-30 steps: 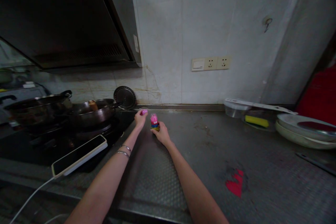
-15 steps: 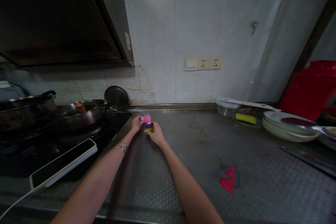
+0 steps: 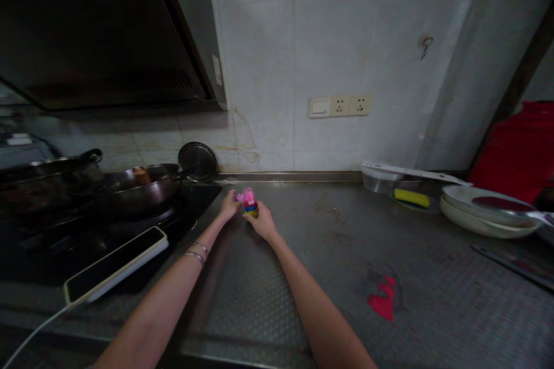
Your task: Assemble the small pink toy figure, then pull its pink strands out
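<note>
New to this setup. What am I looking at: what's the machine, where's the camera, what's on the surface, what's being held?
No machine here: these are a person's own bare hands, seen by one camera worn on the head, looking forward and down.

The left hand, with bracelets at the wrist, pinches a small pink piece, too small to identify. The right hand grips the lower part of a small container with pink, red, blue and yellow bands. I can't tell whether piece and container touch.

They work over a metal counter. To the left, a frying pan sits on a black hob, with a phone near its front edge. To the right are a clear plastic tub, a yellow sponge and stacked dishes.
</note>
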Available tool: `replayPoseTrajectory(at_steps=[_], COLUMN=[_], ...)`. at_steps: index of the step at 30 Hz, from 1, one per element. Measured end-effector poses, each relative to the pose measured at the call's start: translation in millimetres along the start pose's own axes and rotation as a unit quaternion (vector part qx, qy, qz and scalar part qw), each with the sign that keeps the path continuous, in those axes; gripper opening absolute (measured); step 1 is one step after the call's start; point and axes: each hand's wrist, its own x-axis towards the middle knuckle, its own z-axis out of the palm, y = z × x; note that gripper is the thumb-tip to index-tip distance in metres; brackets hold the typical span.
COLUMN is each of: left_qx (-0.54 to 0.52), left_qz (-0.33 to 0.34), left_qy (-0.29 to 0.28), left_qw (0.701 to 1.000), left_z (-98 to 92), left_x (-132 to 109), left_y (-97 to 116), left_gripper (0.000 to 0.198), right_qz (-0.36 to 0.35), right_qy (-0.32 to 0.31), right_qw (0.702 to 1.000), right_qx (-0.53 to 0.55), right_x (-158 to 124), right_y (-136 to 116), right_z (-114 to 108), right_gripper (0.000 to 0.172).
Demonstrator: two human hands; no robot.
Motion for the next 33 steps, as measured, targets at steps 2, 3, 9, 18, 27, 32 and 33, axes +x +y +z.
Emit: replayPoseTrajectory(at_steps=[2, 3, 9, 18, 27, 32, 33], left_qx=[-0.015, -0.018, -0.067, -0.135, -0.250, -0.257, -0.256], left_qz=[-0.012, -0.024, -0.078, -0.115, -0.152, -0.160, -0.160], left_qy=[0.027, 0.039, 0.086, 0.155, 0.130, 0.117, 0.112], left_qw=[0.999, 0.999, 0.991, 0.972, 0.947, 0.946, 0.947], left_z=[-4.9, -8.0, -34.7, -63.3, -62.8, -60.6, -60.0], left_x=[-4.2, -7.0, -26.7, -29.6, -39.4, -43.0, -43.4], left_y=[-0.1, 0.5, 10.4, 2.5, 11.6, 13.7, 14.1], left_gripper=[0.044, 0.042, 0.038, 0.045, 0.025, 0.019, 0.018], right_qz=[0.009, 0.015, 0.022, 0.026, 0.026, 0.015, 0.022], right_qy=[-0.014, -0.019, -0.041, -0.046, 0.010, 0.035, 0.035], right_qw=[1.000, 1.000, 0.999, 0.999, 1.000, 0.999, 0.999], right_qx=[0.014, 0.017, 0.011, 0.003, -0.005, -0.005, -0.011], right_x=[-1.2, -1.8, -4.7, -7.4, -7.0, -4.3, -3.2], right_y=[-0.5, -0.6, -1.9, -7.7, -22.9, -44.2, -47.9], right_z=[0.0, 0.0, -1.7, -3.3, -11.6, -23.8, -25.3], right_gripper=[0.043, 0.043, 0.054, 0.062, 0.040, 0.034, 0.035])
